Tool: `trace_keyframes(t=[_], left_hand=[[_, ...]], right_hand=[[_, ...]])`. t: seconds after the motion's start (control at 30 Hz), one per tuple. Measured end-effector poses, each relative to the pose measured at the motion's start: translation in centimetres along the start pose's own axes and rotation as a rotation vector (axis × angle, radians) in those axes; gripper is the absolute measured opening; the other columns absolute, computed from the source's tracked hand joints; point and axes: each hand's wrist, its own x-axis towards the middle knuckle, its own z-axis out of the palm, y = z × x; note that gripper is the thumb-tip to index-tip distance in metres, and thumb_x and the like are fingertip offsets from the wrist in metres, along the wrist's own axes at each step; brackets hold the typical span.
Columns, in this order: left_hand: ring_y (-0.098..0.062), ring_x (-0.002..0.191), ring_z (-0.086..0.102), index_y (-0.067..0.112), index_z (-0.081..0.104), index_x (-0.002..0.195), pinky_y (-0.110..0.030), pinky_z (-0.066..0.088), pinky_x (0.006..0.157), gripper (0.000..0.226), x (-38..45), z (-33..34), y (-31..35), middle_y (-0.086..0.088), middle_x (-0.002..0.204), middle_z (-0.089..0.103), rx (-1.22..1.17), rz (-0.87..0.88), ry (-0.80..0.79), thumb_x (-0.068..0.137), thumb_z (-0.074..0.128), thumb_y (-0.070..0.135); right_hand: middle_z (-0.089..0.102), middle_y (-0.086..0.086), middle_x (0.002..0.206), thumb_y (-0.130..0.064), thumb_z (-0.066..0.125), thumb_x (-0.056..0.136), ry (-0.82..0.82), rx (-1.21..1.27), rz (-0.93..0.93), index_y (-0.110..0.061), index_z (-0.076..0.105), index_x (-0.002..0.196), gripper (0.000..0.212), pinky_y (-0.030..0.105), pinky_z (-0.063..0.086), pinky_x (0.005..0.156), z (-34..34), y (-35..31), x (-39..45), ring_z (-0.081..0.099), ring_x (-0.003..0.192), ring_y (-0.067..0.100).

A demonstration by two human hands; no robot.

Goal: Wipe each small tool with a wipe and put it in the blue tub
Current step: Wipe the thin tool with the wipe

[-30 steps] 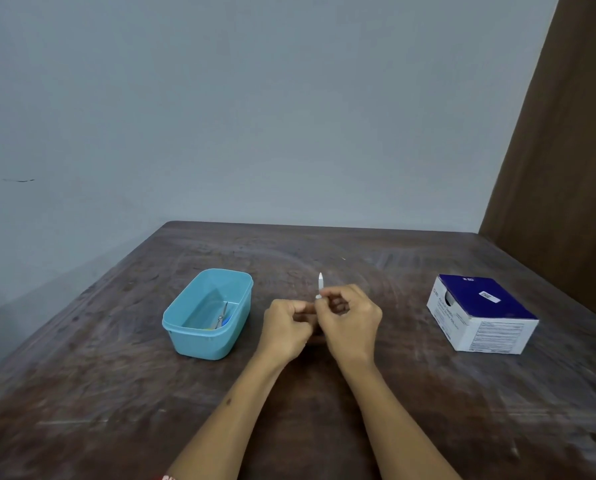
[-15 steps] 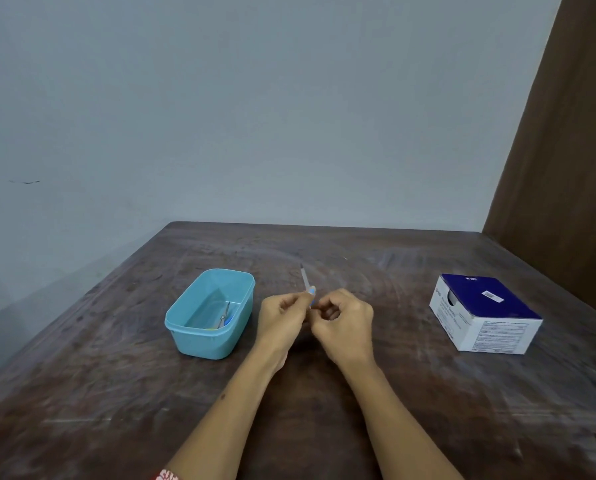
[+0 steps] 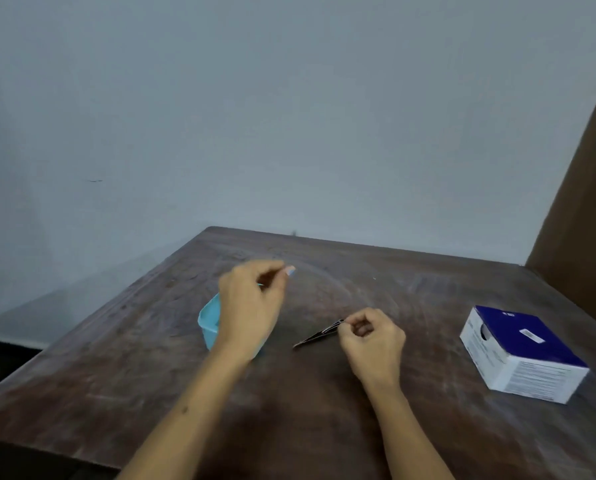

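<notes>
My left hand (image 3: 251, 303) hovers above the blue tub (image 3: 208, 322) and hides most of it. Its fingertips pinch a small pale blue-and-pink piece (image 3: 289, 270), blurred, which looks like the wipe. To the right, just above the table, my right hand (image 3: 372, 341) pinches one end of a thin dark tool like tweezers (image 3: 317, 336). The tool slants down and left, its tip close to the tabletop. What lies inside the tub is hidden.
A white and dark blue cardboard box (image 3: 521, 355) stands on the right of the dark wooden table (image 3: 324, 410). A pale wall runs behind the table, and a brown panel (image 3: 580, 220) rises at the right.
The hands have come apart. My left hand rose and moved left over the tub; my right hand now holds the thin tool alone, tilted down-left. The camera view has swung.
</notes>
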Motion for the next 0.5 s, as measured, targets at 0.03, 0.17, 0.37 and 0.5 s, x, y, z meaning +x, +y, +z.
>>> trace_keyframes(t=[0.03,0.17,0.37,0.5], left_hand=[[-0.002,0.067,0.064,0.01,0.075,0.086,-0.006,0.042,0.067,0.009,0.9,-1.5,-0.4,0.001,0.075,0.072,0.067,-0.032,-0.016,0.08,0.071,0.015],[-0.02,0.081,0.068,0.009,0.071,0.1,-0.024,0.05,0.079,0.026,3.2,-3.7,-3.4,-0.013,0.087,0.073,0.377,-0.27,-0.22,0.075,0.074,0.013],[-0.029,0.096,0.063,0.009,0.074,0.089,-0.03,0.052,0.079,0.016,2.9,-2.3,-3.8,-0.013,0.104,0.068,0.625,-0.318,-0.414,0.077,0.066,0.005],[-0.029,0.097,0.062,0.009,0.075,0.087,-0.033,0.054,0.079,0.013,2.7,-1.7,-4.4,-0.011,0.104,0.068,0.657,-0.333,-0.411,0.077,0.067,0.009]], right_hand=[[0.058,0.0,0.053,0.0,0.069,0.06,-0.001,0.002,0.003,-0.017,0.062,0.054,0.02,0.009,0.039,0.051,0.1,0.0,0.0,0.056,0.061,0.012],[0.058,-0.002,0.054,0.0,0.07,0.061,-0.011,0.008,0.001,-0.018,0.063,0.055,0.02,0.008,0.04,0.053,0.2,-0.1,-0.1,0.057,0.063,0.01],[0.059,-0.002,0.055,0.001,0.07,0.061,-0.035,0.031,0.005,-0.016,0.064,0.057,0.018,0.009,0.041,0.052,0.2,-0.3,-0.3,0.056,0.061,0.011],[0.06,-0.001,0.055,0.001,0.069,0.062,-0.049,0.042,0.014,-0.017,0.064,0.057,0.019,0.006,0.04,0.051,0.1,-0.4,-0.3,0.056,0.06,0.01]])
